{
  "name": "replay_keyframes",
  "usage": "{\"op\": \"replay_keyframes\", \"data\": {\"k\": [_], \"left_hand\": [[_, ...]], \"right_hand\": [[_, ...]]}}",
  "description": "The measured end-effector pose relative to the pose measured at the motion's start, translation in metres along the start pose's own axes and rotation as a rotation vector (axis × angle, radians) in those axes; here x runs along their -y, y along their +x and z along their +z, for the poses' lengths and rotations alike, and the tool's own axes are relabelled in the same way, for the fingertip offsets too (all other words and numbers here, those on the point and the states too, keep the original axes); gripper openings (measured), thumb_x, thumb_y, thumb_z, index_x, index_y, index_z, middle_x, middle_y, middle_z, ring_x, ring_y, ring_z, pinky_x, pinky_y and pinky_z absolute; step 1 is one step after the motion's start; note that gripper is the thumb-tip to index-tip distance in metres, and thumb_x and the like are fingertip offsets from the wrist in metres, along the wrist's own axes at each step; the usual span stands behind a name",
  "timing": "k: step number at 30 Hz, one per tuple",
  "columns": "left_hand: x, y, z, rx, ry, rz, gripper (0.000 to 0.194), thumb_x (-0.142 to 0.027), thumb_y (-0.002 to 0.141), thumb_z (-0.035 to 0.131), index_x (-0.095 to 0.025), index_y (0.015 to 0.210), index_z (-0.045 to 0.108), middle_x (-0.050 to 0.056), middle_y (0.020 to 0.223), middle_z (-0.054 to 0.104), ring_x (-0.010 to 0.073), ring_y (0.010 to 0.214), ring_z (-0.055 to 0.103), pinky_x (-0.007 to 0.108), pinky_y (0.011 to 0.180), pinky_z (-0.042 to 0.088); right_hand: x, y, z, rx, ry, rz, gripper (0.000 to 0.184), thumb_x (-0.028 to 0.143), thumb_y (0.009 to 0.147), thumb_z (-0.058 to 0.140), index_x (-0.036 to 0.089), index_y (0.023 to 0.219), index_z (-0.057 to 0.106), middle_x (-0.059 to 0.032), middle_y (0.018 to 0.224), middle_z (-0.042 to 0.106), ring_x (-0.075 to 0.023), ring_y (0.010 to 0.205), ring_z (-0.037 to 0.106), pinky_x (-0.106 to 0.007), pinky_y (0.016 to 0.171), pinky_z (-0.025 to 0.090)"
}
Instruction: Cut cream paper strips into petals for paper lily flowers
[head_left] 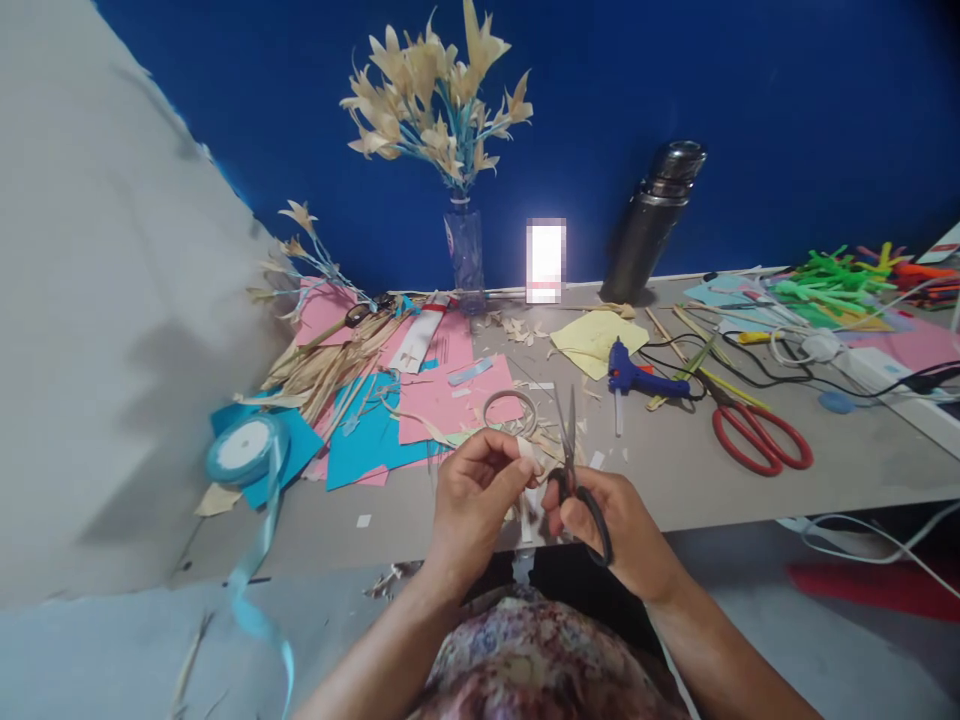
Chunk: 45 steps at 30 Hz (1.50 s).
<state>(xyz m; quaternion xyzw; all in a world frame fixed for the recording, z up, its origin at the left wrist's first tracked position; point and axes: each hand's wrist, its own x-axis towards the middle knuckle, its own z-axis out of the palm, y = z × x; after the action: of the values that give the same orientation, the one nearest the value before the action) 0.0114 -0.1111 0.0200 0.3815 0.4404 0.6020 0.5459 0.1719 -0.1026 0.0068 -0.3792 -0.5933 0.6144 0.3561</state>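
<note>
Near the table's front edge, my left hand (pixel 472 490) is closed, pinching a small pale strip (pixel 529 470) between thumb and fingers. Beside it, my right hand (pixel 611 520) grips black-handled scissors (pixel 570 450), whose blades point up and away and stand slightly apart. The two hands almost touch, just above the edge of the grey table (pixel 675 470). A ring of clear tape (pixel 510 410) lies right behind them on a pink sheet (pixel 450 400).
Blue and pink paper, dried straw (pixel 330 370) and a light blue ribbon spool (pixel 244 450) lie left. A vase of straw flowers (pixel 465 250) and a metal flask (pixel 652 220) stand at the back. A blue glue gun (pixel 637 378), red scissors (pixel 761 440) and cables lie right.
</note>
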Motion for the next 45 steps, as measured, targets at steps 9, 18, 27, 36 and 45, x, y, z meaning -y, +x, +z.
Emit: {"op": "replay_keyframes", "data": {"k": [9,18,27,36,45], "left_hand": [[0.0,0.004,-0.006,0.014,0.063,0.012,0.009,-0.019,0.078,0.071,-0.017,0.075,0.062,-0.002,0.068,0.063,0.0093,0.061,0.055,0.02,0.059,0.042],[0.001,0.003,-0.007,0.024,0.032,-0.011,0.011,-0.02,0.078,0.071,-0.018,0.075,0.061,-0.002,0.065,0.063,0.009,0.058,0.055,0.02,0.057,0.041],[0.002,0.003,-0.005,0.014,0.016,-0.033,0.011,-0.019,0.077,0.071,-0.017,0.073,0.061,-0.002,0.065,0.062,0.0095,0.058,0.056,0.02,0.056,0.042],[0.0,0.002,-0.002,-0.02,-0.011,-0.066,0.013,-0.021,0.075,0.073,-0.017,0.071,0.061,-0.003,0.062,0.061,0.0092,0.056,0.057,0.02,0.056,0.044],[0.0,0.001,-0.001,-0.041,0.012,-0.075,0.015,-0.022,0.076,0.072,-0.018,0.07,0.059,-0.003,0.061,0.061,0.0085,0.054,0.056,0.019,0.054,0.041]], "right_hand": [[0.0,-0.004,0.005,0.196,-0.015,0.11,0.07,0.084,0.067,0.06,0.014,0.066,0.059,-0.0021,0.056,0.055,-0.0108,0.051,0.044,-0.021,0.048,0.036],[-0.001,-0.004,0.006,0.192,-0.015,0.095,0.068,0.083,0.07,0.059,0.016,0.061,0.056,-0.002,0.052,0.055,-0.0118,0.048,0.047,-0.022,0.045,0.037],[-0.009,-0.005,0.006,0.182,0.017,0.114,0.062,0.077,0.072,0.064,0.017,0.058,0.053,0.0012,0.05,0.052,-0.0099,0.046,0.044,-0.021,0.044,0.034],[-0.005,-0.005,0.011,0.178,-0.004,0.115,0.063,0.078,0.072,0.062,0.017,0.057,0.054,-0.0006,0.051,0.054,-0.0112,0.048,0.047,-0.021,0.045,0.035],[-0.012,-0.005,0.01,0.174,0.037,0.141,0.059,0.074,0.072,0.065,0.018,0.058,0.056,0.0002,0.051,0.055,-0.0116,0.048,0.048,-0.022,0.046,0.035]]}}
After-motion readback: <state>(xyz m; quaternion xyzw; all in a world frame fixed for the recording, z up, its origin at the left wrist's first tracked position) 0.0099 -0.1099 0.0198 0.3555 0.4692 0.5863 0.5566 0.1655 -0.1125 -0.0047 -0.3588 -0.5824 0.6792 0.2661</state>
